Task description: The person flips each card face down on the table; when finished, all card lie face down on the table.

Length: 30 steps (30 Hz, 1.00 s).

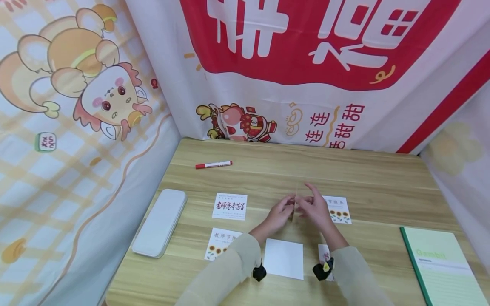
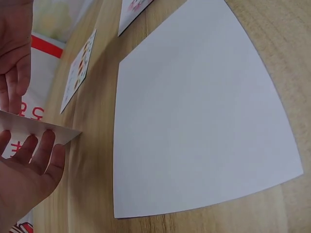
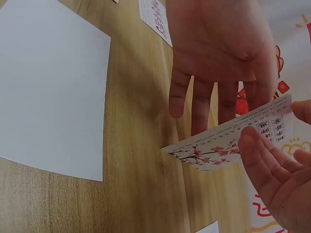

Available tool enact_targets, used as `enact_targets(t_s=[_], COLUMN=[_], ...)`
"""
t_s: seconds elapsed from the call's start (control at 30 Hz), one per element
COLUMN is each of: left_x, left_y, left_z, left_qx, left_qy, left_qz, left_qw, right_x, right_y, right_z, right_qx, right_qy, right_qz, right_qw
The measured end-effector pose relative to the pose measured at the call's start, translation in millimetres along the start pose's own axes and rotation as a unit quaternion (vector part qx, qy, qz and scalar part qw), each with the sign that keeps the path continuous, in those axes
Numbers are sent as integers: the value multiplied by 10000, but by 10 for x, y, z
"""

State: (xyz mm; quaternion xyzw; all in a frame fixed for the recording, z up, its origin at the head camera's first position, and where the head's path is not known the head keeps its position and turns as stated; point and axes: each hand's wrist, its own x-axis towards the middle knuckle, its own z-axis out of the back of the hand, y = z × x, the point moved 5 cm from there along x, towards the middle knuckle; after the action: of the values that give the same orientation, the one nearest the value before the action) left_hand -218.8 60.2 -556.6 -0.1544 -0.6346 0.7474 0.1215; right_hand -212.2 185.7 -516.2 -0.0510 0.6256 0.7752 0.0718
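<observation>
A small printed card (image 3: pixel 223 141), with pink blossoms and writing on one side, is held on edge above the table between both hands. My left hand (image 1: pixel 279 212) holds it from the left; in the left wrist view, fingertips (image 2: pixel 34 141) of this hand lie against its plain back. From the other side my right hand (image 1: pixel 317 212) grips the card, its fingers (image 3: pixel 250 141) against the printed face. The thumbs are partly hidden. Nearer the body, a blank white square (image 1: pixel 284 259) lies flat between the forearms.
Flat on the table are a "thank you" card (image 1: pixel 229 207), sunflower cards (image 1: pixel 216 244) (image 1: pixel 338 210) and a card partly under the right wrist (image 1: pixel 323 250). A white case (image 1: pixel 160 223) stands left, a red marker (image 1: pixel 213 165) behind, a green notebook (image 1: pixel 444 263) right.
</observation>
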Motion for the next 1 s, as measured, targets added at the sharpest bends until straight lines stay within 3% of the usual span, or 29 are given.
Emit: enact_targets(t_s=[0.17, 0.37, 0.6, 0.77, 1.0], left_x=[-23, -37, -52, -87, -80], left_y=[7, 47, 154, 165, 108], left_z=[-4, 91, 265, 392, 536], left_qx=[74, 442, -61, -161, -401], left_qy=[56, -338, -553, -728, -1079], left_qz=[23, 143, 580, 752, 623], left_qw=[10000, 9983, 9968, 9944, 9914], right_x=[-26, -86, -169, -178, -129], right_y=[68, 165, 218, 140, -110], right_z=[48, 99, 207, 299, 347], right_qx=[-65, -118, 148, 263, -100], right_qy=[-104, -158, -61, -163, -441], right_qz=[127, 212, 462, 520, 410], right_qw=[9998, 9996, 9988, 9982, 9981])
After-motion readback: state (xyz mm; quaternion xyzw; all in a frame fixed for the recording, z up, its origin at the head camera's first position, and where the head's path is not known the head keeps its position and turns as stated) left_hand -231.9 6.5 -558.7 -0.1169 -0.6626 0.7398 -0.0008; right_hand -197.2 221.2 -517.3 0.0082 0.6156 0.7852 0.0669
